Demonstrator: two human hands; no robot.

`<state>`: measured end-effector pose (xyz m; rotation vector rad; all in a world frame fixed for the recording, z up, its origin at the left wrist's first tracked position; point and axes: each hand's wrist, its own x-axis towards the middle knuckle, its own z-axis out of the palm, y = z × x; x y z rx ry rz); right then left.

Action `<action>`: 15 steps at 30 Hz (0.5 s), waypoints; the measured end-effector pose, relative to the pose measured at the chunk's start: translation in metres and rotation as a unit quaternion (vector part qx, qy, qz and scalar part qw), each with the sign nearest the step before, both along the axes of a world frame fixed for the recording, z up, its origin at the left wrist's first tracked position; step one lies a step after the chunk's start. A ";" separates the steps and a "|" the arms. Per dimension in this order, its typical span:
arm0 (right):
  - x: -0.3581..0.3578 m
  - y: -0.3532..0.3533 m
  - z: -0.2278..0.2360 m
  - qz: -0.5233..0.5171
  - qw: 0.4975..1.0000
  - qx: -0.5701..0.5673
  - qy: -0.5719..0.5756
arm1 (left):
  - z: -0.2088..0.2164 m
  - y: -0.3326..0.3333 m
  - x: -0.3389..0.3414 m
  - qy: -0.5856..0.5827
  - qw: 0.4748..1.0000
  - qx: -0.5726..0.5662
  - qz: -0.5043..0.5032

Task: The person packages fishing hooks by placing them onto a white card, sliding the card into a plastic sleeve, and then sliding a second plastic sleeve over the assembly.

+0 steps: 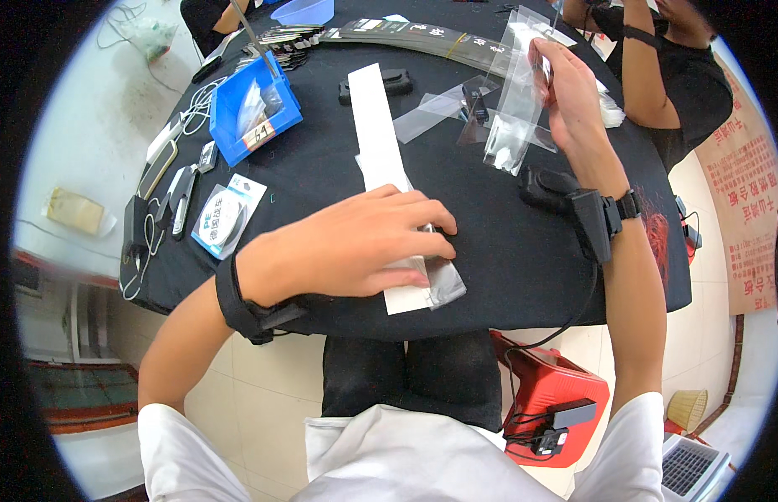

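My left hand [355, 243] lies over a long white paper strip [374, 109], its fingers apart and lightly bent. Under its fingertips, a crumpled clear plastic sleeve [446, 283] shows at the strip's near end; the palm hides part of both. Farther right, my right hand [573, 96] pinches the side of a long clear plastic sleeve [516, 105] that slants over the dark tabletop. More clear film [422, 117] and a small dark item [474, 105] lie left of that sleeve.
A blue bin [253, 113] holds small clear bags. A round-labelled package [228, 216], white cables and small devices lie at the left. Long dark printed packs [422, 40] stretch across the back. Another person's arm [648, 75] is at the far right. A red stool [548, 393] stands below.
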<state>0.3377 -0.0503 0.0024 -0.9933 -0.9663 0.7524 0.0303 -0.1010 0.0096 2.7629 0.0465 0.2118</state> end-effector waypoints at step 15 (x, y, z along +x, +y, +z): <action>-0.006 0.002 -0.002 0.014 0.999 -0.020 -0.023 | 0.027 0.035 0.021 0.150 0.984 -0.050 -0.088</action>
